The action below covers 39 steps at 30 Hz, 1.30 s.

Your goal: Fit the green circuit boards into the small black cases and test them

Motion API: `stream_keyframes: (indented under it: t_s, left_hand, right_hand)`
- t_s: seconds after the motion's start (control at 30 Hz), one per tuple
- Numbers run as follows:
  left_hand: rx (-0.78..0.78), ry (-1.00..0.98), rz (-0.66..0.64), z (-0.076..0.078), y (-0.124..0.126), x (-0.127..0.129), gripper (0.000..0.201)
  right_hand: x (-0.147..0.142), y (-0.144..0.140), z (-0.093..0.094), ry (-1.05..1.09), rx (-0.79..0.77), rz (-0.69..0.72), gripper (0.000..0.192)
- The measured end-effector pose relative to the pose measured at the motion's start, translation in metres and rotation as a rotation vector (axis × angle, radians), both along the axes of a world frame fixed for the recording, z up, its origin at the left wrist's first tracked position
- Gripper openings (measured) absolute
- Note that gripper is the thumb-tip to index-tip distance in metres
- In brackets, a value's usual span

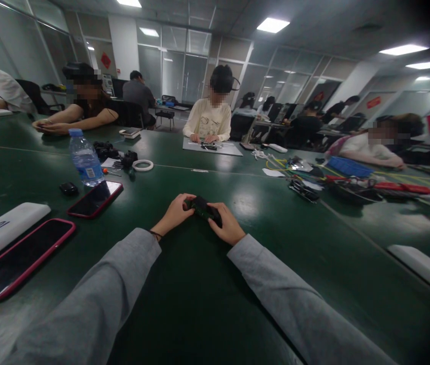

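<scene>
Between my two hands is a small dark device (200,207), black with some green showing at its near side; its exact kind cannot be made out. My left hand (176,212) pinches its left end, thumb and fingers closed. At the other end my right hand (228,224) is curled over it, with the thumb on the near side and the fingers across the top. The device is at or just above the green table (184,284). Both forearms reach in from below in grey sleeves.
To the left are a water bottle (84,159), a red-edged phone (96,198), a larger phone (25,258) and a white power bank (7,230). A tape roll (143,165) lies farther off. Cables, tools and a blue basket (350,166) spread right. Several people sit around.
</scene>
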<state>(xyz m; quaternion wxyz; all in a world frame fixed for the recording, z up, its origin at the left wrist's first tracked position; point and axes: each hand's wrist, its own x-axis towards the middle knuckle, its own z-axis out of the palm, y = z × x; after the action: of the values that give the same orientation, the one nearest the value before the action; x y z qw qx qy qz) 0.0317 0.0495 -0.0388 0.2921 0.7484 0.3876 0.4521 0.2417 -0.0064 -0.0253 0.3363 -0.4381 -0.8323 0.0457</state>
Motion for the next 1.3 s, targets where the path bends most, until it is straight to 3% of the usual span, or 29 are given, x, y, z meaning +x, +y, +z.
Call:
stream_keyframes:
  t_s: [0.2,0.57,0.83,1.3]
  left_hand:
    - [-0.068,-0.074,0.184,-0.0025,0.0047,-0.0023,0.043]
    - [-0.108,-0.005,0.148,0.0009,0.0006,-0.0027,0.016]
    - [-0.097,-0.012,0.147,0.0015,-0.0001,-0.0025,0.013]
    - [-0.102,0.060,0.186,0.0033,-0.0017,-0.0013,0.012]
  right_hand:
    - [-0.0035,-0.0055,0.0025,-0.044,-0.034,-0.003,0.053]
    - [-0.0040,-0.0051,-0.0002,-0.087,-0.055,-0.073,0.058]
    - [-0.0059,-0.0090,0.0070,-0.161,-0.084,-0.017,0.058]
    - [-0.0038,-0.0080,0.0051,-0.185,-0.075,-0.071,0.049]
